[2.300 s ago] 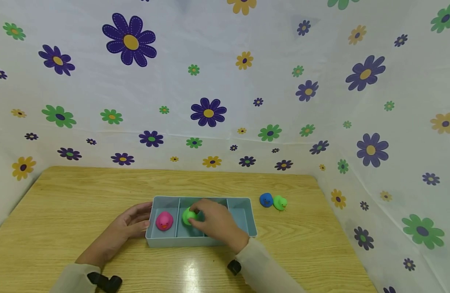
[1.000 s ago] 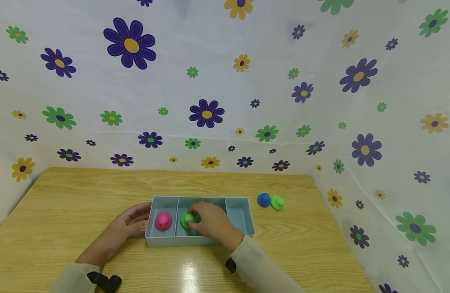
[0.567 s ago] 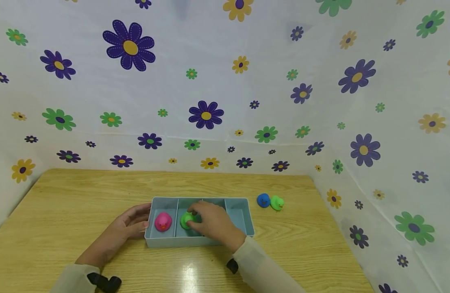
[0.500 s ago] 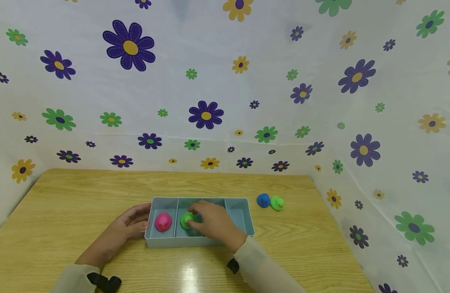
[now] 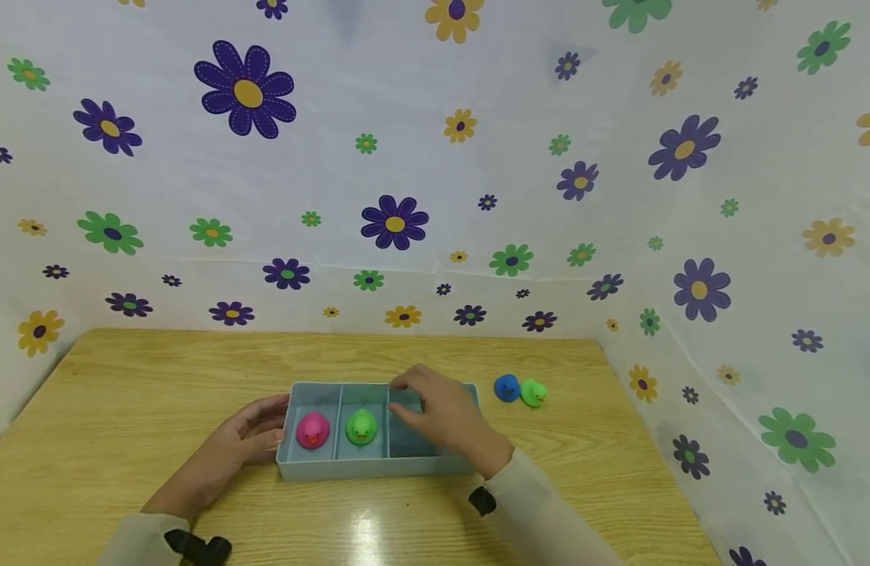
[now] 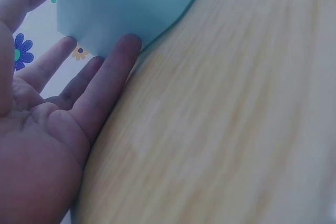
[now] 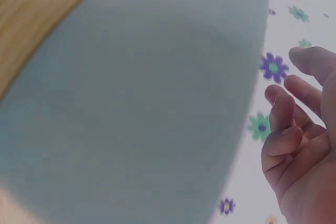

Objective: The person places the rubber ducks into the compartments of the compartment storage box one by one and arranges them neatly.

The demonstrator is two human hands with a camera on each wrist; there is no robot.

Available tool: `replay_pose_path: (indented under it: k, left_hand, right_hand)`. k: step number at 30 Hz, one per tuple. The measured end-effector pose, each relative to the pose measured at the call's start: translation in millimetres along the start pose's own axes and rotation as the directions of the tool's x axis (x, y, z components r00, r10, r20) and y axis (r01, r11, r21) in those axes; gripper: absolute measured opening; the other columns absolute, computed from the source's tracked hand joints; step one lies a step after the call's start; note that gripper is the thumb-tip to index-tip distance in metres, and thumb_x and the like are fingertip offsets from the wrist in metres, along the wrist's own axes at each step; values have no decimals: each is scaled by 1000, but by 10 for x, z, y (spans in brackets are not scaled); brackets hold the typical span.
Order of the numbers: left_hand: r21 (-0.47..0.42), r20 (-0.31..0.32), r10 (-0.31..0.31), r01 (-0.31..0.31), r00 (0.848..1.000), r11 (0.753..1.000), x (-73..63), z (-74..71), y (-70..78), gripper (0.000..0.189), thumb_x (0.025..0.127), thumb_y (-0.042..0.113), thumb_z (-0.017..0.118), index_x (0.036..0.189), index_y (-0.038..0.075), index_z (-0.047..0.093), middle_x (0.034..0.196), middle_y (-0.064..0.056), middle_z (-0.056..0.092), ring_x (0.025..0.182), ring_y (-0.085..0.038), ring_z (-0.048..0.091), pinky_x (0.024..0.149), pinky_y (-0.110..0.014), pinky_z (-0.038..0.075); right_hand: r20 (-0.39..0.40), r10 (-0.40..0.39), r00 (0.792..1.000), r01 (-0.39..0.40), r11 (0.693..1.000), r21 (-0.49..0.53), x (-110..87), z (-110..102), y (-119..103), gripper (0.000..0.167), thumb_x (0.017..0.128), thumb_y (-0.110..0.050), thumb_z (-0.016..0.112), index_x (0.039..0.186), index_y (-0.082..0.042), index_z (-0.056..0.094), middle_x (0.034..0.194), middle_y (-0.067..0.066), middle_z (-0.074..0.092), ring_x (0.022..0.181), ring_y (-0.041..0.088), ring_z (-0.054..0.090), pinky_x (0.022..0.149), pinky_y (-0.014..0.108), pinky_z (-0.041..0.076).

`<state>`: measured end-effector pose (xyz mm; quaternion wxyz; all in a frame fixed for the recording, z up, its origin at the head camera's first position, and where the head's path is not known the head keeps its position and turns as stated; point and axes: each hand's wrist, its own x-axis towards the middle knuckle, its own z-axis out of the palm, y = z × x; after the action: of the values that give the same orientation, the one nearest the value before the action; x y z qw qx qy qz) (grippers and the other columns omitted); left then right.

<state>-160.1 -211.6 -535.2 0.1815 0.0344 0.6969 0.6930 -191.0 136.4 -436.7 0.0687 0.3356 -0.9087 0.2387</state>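
Observation:
A light blue divided box stands on the table. In its leftmost compartment sits a pink rubber duck, and the compartment beside it holds a green rubber duck. My left hand rests its fingertips against the box's left end; the left wrist view shows the extended fingers touching that end wall. Over the right half of the box hovers my right hand, thumb and index finger apart with nothing between them. It partly hides the right compartments. In the right wrist view the other fingers are loosely bent.
A blue duck and a second green duck sit side by side on the wooden table, right of the box. Flower-patterned white sheeting closes off the back and sides. Each wrist wears a small black camera.
My right hand has let go of the green duck in the second compartment and moved right, over the box's right half. The left hand keeps its place at the box end.

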Motion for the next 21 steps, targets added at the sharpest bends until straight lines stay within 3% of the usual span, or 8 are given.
replay_pose_path:
  k: [6,13,17,21]
  left_hand:
    - [-3,1,1,-1,1000,1000,-14,1,-3,66,104,24,65,161,12,32,159,-22,41,142,-36,46,99,-43,57]
    - [-6,1,0,0,1000,1000,-4,-3,-5,66,104,23,64,161,12,32,158,-22,41,139,-30,50,99,-42,57]
    - [-5,1,-12,12,1000,1000,-3,-3,-9,66,104,24,64,161,12,32,158,-22,41,140,-31,49,100,-42,56]
    - [0,-3,-17,17,1000,1000,-8,-2,1,67,104,24,65,161,12,32,158,-22,41,142,-36,46,100,-43,56]
  right_hand:
    - [-33,79,996,-81,994,-70,-85,-219,231,28,96,-28,77,120,-14,72,115,-2,69,69,4,52,61,21,49]
    - [-46,233,971,-237,963,-128,-191,-462,635,31,95,-29,76,122,-13,72,119,2,69,72,9,55,62,26,50]
    - [-34,319,947,-320,937,-141,-309,-530,896,35,96,-28,76,125,-9,71,122,6,68,89,21,67,77,40,58]
    - [-11,376,926,-373,913,-165,-423,-545,1102,39,96,-27,74,129,-6,68,123,9,68,109,32,68,90,50,57]
